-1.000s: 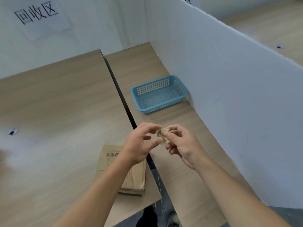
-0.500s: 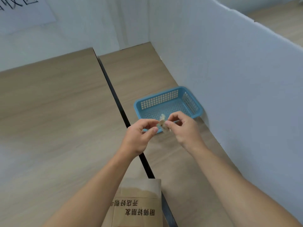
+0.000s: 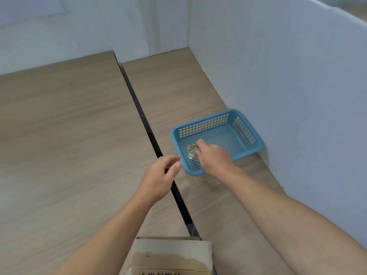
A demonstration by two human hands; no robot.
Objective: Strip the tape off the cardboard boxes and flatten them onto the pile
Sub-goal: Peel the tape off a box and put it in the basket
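Two desks (image 3: 69, 126), one basket (image 3: 256, 136), one box (image 3: 170, 255); right hand (image 3: 215, 158) pinches tape wad (image 3: 191, 151).

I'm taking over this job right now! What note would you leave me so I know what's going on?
Right grip: pinches a wad of tape just above the blue basket.
Left grip: empty, fingers loosely curled, beside the basket's near corner.
Cardboard box: at the bottom edge of the view, only partly seen.
Done: this wad of tape is off the cardboard.
Left: drop the wad into the basket, then check the box for more tape and flatten it onto the pile. No pile is in view.
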